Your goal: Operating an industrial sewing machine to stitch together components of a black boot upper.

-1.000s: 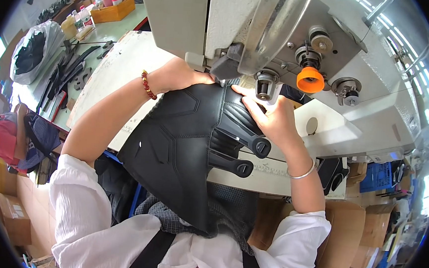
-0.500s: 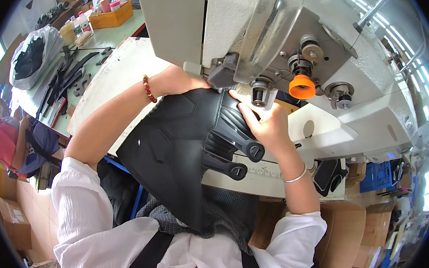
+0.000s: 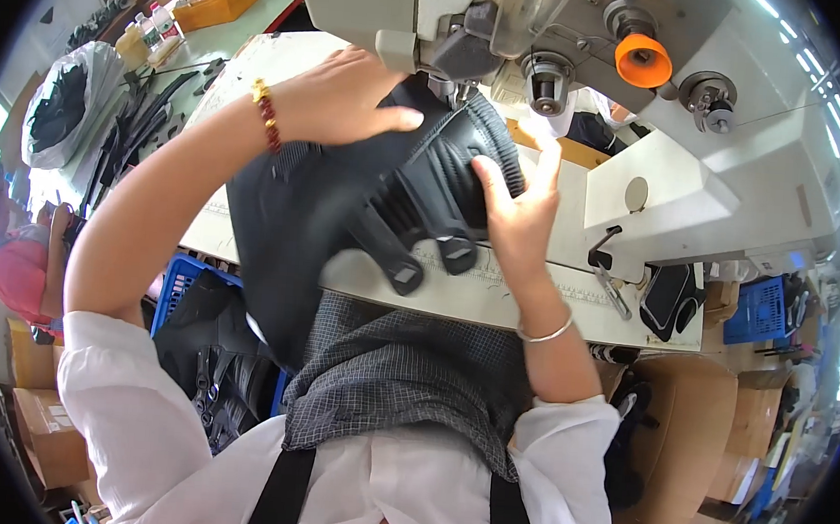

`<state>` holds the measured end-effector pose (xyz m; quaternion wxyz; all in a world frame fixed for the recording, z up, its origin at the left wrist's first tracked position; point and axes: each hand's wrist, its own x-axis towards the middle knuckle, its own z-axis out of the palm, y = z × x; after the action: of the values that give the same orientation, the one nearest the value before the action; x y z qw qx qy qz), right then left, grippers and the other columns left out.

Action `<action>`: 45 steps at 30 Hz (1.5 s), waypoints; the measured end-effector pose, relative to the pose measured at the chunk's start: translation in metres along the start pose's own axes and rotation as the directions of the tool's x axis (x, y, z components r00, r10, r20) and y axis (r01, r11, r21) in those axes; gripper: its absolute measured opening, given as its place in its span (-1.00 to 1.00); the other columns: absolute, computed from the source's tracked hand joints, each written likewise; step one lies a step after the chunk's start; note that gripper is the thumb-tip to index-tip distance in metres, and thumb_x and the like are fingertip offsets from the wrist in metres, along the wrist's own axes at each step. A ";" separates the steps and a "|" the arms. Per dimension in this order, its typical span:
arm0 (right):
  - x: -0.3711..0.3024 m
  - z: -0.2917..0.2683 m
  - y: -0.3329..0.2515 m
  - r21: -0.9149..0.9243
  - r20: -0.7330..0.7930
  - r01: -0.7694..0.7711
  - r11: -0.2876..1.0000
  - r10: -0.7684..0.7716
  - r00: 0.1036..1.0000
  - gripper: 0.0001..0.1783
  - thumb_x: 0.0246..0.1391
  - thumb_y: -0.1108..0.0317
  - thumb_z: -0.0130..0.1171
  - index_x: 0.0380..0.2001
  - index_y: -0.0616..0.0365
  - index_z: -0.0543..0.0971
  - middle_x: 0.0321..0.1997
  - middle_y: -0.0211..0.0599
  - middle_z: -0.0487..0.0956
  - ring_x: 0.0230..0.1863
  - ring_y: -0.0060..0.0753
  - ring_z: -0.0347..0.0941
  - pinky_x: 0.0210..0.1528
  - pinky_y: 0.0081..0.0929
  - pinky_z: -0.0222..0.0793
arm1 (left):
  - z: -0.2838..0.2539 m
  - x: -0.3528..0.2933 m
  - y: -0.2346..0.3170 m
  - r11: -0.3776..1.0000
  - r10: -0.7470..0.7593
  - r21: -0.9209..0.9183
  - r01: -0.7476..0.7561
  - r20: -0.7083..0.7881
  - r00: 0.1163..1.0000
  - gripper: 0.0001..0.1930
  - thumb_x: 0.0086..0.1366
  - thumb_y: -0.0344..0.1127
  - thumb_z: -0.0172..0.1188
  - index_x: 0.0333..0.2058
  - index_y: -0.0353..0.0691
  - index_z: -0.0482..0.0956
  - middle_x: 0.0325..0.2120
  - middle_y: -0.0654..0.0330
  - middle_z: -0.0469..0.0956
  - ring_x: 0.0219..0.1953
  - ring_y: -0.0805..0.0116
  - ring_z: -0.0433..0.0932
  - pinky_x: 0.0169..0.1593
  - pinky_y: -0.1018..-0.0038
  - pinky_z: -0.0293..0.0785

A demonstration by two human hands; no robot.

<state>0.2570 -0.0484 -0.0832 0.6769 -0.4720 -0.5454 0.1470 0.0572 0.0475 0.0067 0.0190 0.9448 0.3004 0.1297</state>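
Observation:
A black moulded panel with two strap-like tabs and a ribbed edge lies under the head of a sewing machine, slightly blurred. Across its upper left part rests my left hand, flat with the thumb stretched out; its other fingertips are hard to see. My right hand grips the ribbed edge on the right, thumb on top and the index finger raised. Part of the panel hangs over the table's front edge toward my lap. The needle area is partly hidden by the machine's parts.
A white sewing table has a ruler strip near its front edge. Scissors and a small black moulded piece lie at right. A blue crate with black pieces stands below left. A person sits far left.
The panel has turned, its tabs swinging left and its lower end moving left. My left hand has slid back from the machine head onto the panel; my right hand has shifted to the ribbed edge.

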 end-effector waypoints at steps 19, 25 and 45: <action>-0.036 0.003 0.008 0.447 0.506 -0.631 0.634 0.402 0.763 -0.78 0.03 0.42 0.14 -0.23 0.29 0.54 -0.32 -0.40 0.57 -0.33 -0.61 0.46 -0.25 -0.61 0.39 | 0.049 -0.035 0.117 0.955 -0.274 -0.001 0.296 -0.381 0.883 -0.44 0.12 0.01 0.16 0.01 -0.25 0.47 0.10 -0.03 0.29 0.24 0.00 0.13 0.24 -0.04 0.04; -0.037 0.001 0.011 0.459 0.506 -0.596 0.659 0.357 0.785 -0.80 0.06 0.41 0.12 -0.26 0.29 0.55 -0.33 -0.40 0.57 -0.33 -0.62 0.45 -0.25 -0.61 0.38 | 0.054 -0.032 0.116 0.952 -0.265 0.041 0.302 -0.379 0.887 -0.46 0.12 0.05 0.14 -0.03 -0.23 0.51 0.07 -0.02 0.33 0.24 -0.02 0.15 0.23 -0.04 0.05; -0.054 0.017 -0.009 0.379 0.437 -0.504 0.777 0.330 0.837 -0.85 0.16 0.43 0.05 -0.39 0.31 0.51 -0.41 -0.45 0.53 -0.41 -0.69 0.40 -0.40 -0.65 0.32 | 0.047 -0.036 0.093 0.976 -0.220 -0.073 0.207 -0.332 0.917 -0.64 0.10 -0.15 0.21 -0.16 -0.19 0.59 0.02 0.01 0.39 0.10 0.05 0.31 0.19 0.02 0.18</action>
<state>0.2200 -0.0835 -0.1096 0.6145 -0.3667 -0.4814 0.5062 0.0938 -0.0474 -0.0361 -0.0016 0.8695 0.3980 0.2924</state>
